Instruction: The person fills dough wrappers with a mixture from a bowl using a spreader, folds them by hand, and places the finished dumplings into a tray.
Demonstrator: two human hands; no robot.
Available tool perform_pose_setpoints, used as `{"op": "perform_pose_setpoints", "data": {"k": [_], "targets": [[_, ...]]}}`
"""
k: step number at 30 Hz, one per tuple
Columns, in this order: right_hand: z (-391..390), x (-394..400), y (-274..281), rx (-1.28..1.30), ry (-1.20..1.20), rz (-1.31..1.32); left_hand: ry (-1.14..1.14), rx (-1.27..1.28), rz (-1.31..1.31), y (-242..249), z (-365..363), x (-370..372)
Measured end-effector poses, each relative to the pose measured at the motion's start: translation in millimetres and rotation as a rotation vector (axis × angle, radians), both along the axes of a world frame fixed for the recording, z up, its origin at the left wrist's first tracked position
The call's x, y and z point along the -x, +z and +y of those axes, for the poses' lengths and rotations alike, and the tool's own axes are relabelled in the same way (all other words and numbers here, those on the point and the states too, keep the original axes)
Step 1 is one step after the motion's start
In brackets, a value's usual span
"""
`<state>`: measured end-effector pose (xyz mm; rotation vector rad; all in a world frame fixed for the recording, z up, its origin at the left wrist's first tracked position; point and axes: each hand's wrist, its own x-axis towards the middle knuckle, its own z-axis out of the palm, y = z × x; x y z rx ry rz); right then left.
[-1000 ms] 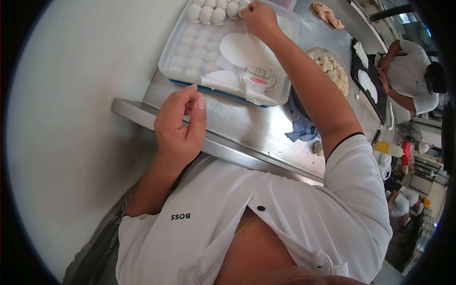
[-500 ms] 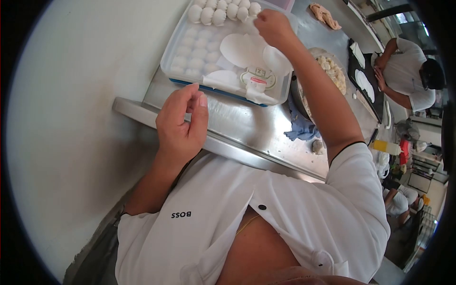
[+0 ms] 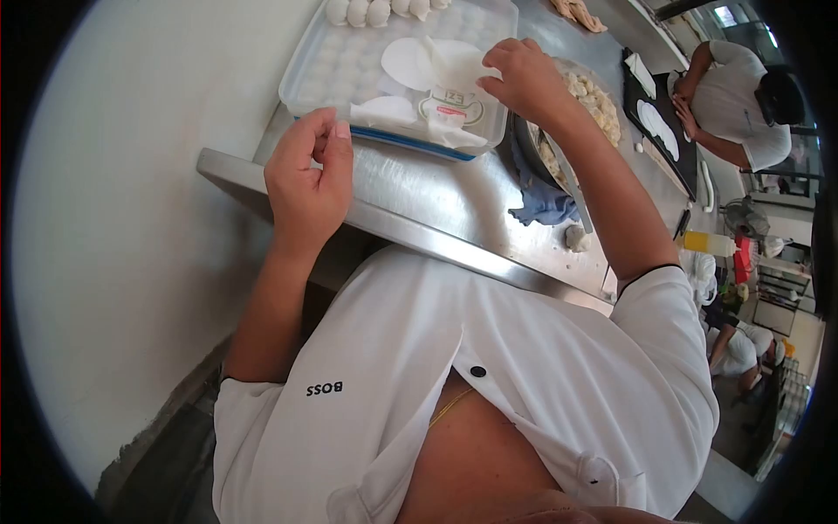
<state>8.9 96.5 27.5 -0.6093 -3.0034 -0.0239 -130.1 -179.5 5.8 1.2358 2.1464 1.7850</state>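
My right hand (image 3: 526,80) is over the right edge of a translucent plastic lid (image 3: 305,54), thumb and fingers apart, beside loose round white dough wrappers (image 3: 405,63). Nothing shows in its grasp. My left hand (image 3: 307,170) hovers at the near left corner of the lid, fingers loosely curled, with a gap to the thumb and no object visible. White pleated dumplings (image 3: 357,11) stand in rows at the lid's far end. Through the lid, more round white pieces show in rows. Torn wrapper packaging (image 3: 449,112) with a green logo lies at the near side.
A bowl of chunky pale filling (image 3: 602,113) stands right of the lid, with a metal utensil (image 3: 569,179) at its side. A blue cloth (image 3: 546,205) and a small pale lump (image 3: 577,237) lie nearer. Opposite, a co-worker (image 3: 738,96) handles white sheets on a black board (image 3: 676,162).
My right hand has drawn back from the dumpling rows toward the lid's right edge, and its fingers have spread. The left hand keeps its curled pose. The whole view has shifted slightly.
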Motion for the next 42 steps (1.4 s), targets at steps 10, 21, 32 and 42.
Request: {"op": "perform_pose_setpoints", "data": {"k": [10,21,32,42], "targets": [[23,28,-30,-0.123,-0.009,-0.094,0.041,-0.009,0.031,-4,2,-5],[25,32,-32,-0.172,-0.037,-0.086,0.104,0.025,0.104,-5,5,-4],[26,13,-28,-0.269,0.248,0.086,0.122,0.031,0.126,-5,5,-5],[25,13,-26,-0.259,0.331,0.042,0.114,0.034,0.162,-5,6,-5]]}}
